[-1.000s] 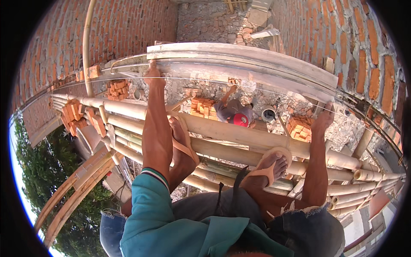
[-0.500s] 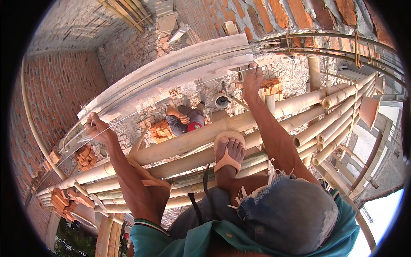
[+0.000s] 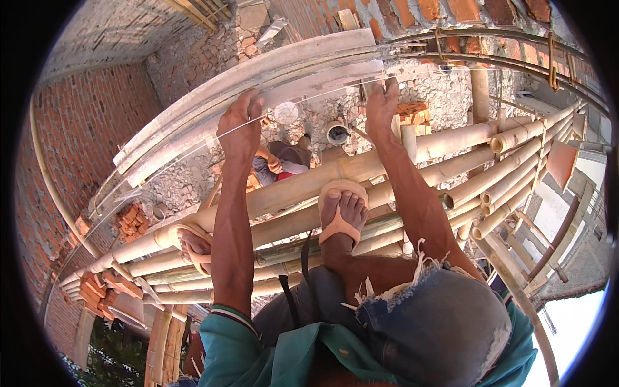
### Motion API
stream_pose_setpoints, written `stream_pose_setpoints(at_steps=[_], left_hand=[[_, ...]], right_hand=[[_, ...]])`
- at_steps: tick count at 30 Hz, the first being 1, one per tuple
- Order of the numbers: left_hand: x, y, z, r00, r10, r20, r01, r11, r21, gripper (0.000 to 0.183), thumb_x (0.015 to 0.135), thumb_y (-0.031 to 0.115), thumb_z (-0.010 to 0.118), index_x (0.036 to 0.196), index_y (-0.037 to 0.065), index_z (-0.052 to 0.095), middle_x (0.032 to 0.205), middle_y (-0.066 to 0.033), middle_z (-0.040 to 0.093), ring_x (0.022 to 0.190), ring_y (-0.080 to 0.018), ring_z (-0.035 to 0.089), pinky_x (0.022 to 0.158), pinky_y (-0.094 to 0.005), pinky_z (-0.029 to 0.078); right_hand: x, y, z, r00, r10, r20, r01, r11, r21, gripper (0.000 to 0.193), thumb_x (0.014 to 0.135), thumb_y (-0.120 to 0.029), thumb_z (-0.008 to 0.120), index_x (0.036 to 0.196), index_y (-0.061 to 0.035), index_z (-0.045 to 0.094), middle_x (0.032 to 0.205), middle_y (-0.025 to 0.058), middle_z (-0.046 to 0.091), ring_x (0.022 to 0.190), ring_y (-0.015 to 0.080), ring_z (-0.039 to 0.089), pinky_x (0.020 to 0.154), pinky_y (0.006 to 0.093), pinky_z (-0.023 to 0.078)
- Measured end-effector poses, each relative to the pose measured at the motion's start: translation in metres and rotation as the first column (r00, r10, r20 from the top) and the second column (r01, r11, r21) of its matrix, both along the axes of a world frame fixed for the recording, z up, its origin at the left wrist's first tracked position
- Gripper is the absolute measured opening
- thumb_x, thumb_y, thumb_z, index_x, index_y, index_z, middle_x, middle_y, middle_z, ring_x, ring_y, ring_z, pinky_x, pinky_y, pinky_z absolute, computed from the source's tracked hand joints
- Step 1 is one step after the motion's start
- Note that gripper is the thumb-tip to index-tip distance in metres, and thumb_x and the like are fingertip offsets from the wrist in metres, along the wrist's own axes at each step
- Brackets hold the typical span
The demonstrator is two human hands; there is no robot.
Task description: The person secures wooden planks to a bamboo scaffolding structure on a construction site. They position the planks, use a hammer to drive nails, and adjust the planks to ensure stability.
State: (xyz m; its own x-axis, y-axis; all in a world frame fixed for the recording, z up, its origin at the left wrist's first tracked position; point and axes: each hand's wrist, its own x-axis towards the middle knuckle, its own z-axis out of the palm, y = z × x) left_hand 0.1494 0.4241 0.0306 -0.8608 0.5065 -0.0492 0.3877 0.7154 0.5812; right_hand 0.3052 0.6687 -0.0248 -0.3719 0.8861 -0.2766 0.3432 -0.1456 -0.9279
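Two long pale boards, the outer board [image 3: 284,55] and the inner board [image 3: 193,143], lie along a narrow beam form beyond the bamboo. My left hand [image 3: 240,129] is at the middle of the inner board, its fingers curled against the edge. Close to that board's right end is my right hand [image 3: 383,106], thumb and fingers bent at the lower edge; its exact contact is partly hidden. A thin white string [image 3: 322,94] stretches along the inner board, passing close to both hands.
Bamboo poles [image 3: 277,195] bear my sandalled feet. Bent steel bars [image 3: 490,59] extend right from the form. Below are a person [image 3: 284,161], a bucket [image 3: 336,133], stacked bricks [image 3: 414,116] and rubble. Brick walls [image 3: 90,116] rise around; more bricks [image 3: 93,297] sit at left.
My left hand has moved right from the boards' left end to their middle. My left foot now shows on the bamboo. The person below has bent or shifted partly behind the poles.
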Motion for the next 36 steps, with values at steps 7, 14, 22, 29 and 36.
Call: stream_pose_setpoints(at_steps=[7,14,22,29,36], left_hand=[[0.004,-0.052,0.022,0.828,0.186,0.529,-0.426,0.822,0.377,0.023,0.105,0.025,0.061,0.117,0.006,0.065,0.076,0.0026,0.052,0.061,-0.0072,0.042,0.055,-0.0269,0.039],[-0.008,-0.105,0.040,0.399,0.113,0.910,-0.640,0.745,0.188,0.024,0.108,0.011,0.046,0.126,-0.001,0.055,0.108,-0.0115,0.070,0.086,-0.0148,0.066,0.075,-0.0282,0.056],[0.047,-0.083,0.021,0.325,0.072,0.943,-0.704,0.684,0.190,0.025,0.102,0.018,0.067,0.119,0.001,0.068,0.107,-0.0102,0.074,0.093,-0.0160,0.071,0.078,-0.0287,0.059],[0.074,-0.037,0.017,0.474,0.078,0.877,-0.657,0.695,0.293,0.025,0.099,0.015,0.071,0.119,-0.001,0.069,0.098,-0.0055,0.070,0.085,-0.0119,0.065,0.069,-0.0271,0.055],[0.055,0.009,0.030,0.799,0.075,0.596,-0.400,0.808,0.434,0.020,0.109,0.015,0.049,0.114,0.000,0.061,0.083,-0.0025,0.059,0.072,-0.0104,0.051,0.069,-0.0272,0.047]], right_hand=[[0.006,-0.014,0.032,0.986,0.058,0.153,-0.038,0.991,-0.132,0.067,0.102,-0.014,0.058,0.156,0.0096,0.026,0.154,0.0275,0.039,0.140,0.0336,0.045,0.115,0.0397,0.037],[0.025,-0.040,0.051,0.923,0.240,0.301,-0.263,0.964,0.039,0.055,0.102,-0.021,0.059,0.146,0.0099,0.045,0.140,0.0261,0.057,0.123,0.0306,0.060,0.102,0.0388,0.048],[0.023,-0.062,0.063,0.430,0.722,0.542,-0.848,0.529,-0.033,0.038,0.100,-0.021,0.059,0.132,0.0007,0.060,0.117,0.0282,0.069,0.104,0.0451,0.067,0.093,0.0489,0.052],[0.024,-0.034,0.038,0.845,0.347,0.407,-0.452,0.869,0.199,0.066,0.097,-0.005,0.058,0.152,0.0049,0.022,0.100,0.0244,0.064,0.081,0.0395,0.067,0.074,0.0507,0.052],[0.013,-0.013,0.008,0.998,-0.028,0.056,0.043,0.954,-0.298,0.061,0.100,-0.002,0.056,0.152,0.0007,0.024,0.121,0.0171,0.055,0.085,0.0194,0.065,0.065,0.0334,0.059]])
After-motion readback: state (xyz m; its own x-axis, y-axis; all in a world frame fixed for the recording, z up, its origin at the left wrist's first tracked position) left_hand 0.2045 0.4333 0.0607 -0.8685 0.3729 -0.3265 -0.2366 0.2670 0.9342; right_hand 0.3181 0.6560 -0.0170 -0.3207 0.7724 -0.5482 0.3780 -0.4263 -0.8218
